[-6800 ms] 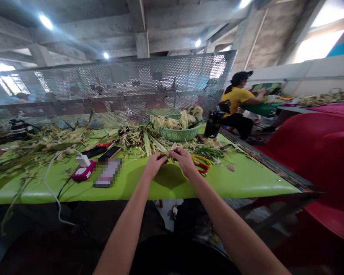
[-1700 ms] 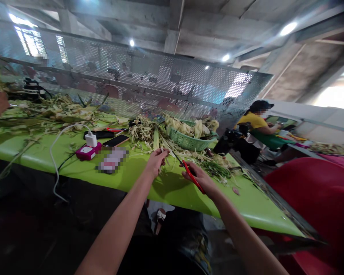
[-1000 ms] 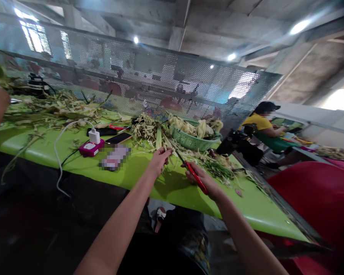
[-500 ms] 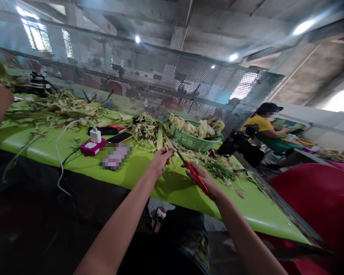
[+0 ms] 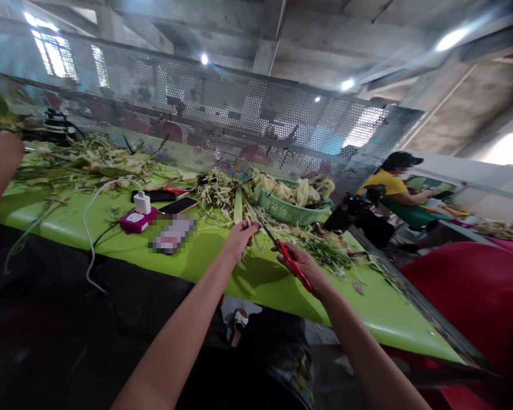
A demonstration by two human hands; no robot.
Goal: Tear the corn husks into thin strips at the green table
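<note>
My right hand [image 5: 300, 266] is closed round the red handles of a pair of scissors [image 5: 294, 264], whose dark blades point up and left. Just left of the blade tips, my left hand [image 5: 240, 238] pinches a small pale piece of plant [image 5: 250, 223]. Both hands are over the green tabletop [image 5: 183, 265]. Behind them stand a heap of pale shredded plant strips [image 5: 217, 196] and a green basket [image 5: 288, 212] of pale husk-like plant bundles [image 5: 305, 192]. Cut green strips [image 5: 329, 251] lie to the right of the scissors.
A phone [image 5: 178, 205], a magenta power socket [image 5: 137, 219] with a white charger and cable, and a blurred-out item lie left. Another person's hand [image 5: 4, 145] is at far left. A mesh screen [image 5: 222, 119] runs behind; a seated person [image 5: 389, 182] and red chair [image 5: 474, 296] are right.
The other person's hand at far left has shifted slightly. My hands and the scissors are almost unmoved.
</note>
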